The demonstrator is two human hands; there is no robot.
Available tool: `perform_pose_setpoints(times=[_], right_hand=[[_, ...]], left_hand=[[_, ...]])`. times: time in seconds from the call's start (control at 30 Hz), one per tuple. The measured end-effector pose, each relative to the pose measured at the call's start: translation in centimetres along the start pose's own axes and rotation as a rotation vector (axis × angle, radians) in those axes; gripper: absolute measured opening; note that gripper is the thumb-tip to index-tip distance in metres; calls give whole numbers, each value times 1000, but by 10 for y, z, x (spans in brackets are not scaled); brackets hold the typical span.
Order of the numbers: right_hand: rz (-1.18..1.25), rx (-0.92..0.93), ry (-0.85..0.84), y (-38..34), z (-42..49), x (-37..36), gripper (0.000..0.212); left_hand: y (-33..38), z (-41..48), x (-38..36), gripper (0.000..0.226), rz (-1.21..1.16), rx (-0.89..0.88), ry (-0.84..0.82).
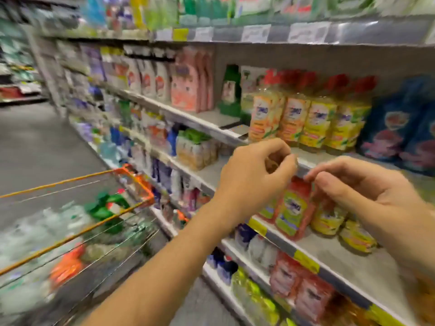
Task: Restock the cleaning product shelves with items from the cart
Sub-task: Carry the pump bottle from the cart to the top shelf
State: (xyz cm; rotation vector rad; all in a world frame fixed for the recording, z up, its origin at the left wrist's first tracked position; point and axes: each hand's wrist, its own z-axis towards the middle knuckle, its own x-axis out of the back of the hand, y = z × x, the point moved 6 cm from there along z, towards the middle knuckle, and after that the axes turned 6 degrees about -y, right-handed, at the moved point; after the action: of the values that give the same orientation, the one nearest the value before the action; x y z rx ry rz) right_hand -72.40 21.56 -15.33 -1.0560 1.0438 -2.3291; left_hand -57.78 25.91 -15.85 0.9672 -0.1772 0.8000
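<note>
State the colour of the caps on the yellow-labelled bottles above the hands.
The round bottle caps are red, clearest in the head view.

A wire cart with an orange rim stands at lower left, holding blurred green and orange packs. Grey metal shelves carry upright red-capped yellow bottles and a red pouch.

Left hand, right hand curled (seemingly empty).
</note>
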Motion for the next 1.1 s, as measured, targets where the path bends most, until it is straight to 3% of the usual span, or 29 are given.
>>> perform_pose_setpoints(times=[0.17, 0.3, 0.37, 0.47, 0.53, 0.63, 0.73, 0.8, 0.93, 1.1], right_hand=[[369, -91, -216, 40, 77, -176, 64], [498, -156, -397, 47, 131, -326, 71], [544, -207, -493, 47, 151, -391, 63], [595, -288, -637, 46, 174, -477, 30], [614, -323, -728, 49, 188, -528, 31], [604, -400, -855, 59, 207, -604, 13], [562, -472, -938, 69, 222, -687, 20], [506, -531, -981, 88, 226, -749, 23], [378, -678, -1081, 140, 221, -875, 33], [60, -877, -1226, 213, 184, -977, 50]], left_hand=[[-135, -93, 125, 18, 97, 357, 176], [-219, -185, 235, 22, 208, 617, 303], [-247, -227, 279, 18, 231, 748, 368], [-284, -282, 330, 19, 251, 927, 448], [-308, -315, 360, 20, 272, 1018, 528], [-348, -361, 395, 17, 281, 1162, 611], [-400, -399, 425, 10, 275, 1277, 675], [-446, -422, 438, 13, 261, 1391, 673], [-546, -467, 446, 43, 129, 1655, 543], [-632, -513, 431, 42, -76, 1842, 294]])
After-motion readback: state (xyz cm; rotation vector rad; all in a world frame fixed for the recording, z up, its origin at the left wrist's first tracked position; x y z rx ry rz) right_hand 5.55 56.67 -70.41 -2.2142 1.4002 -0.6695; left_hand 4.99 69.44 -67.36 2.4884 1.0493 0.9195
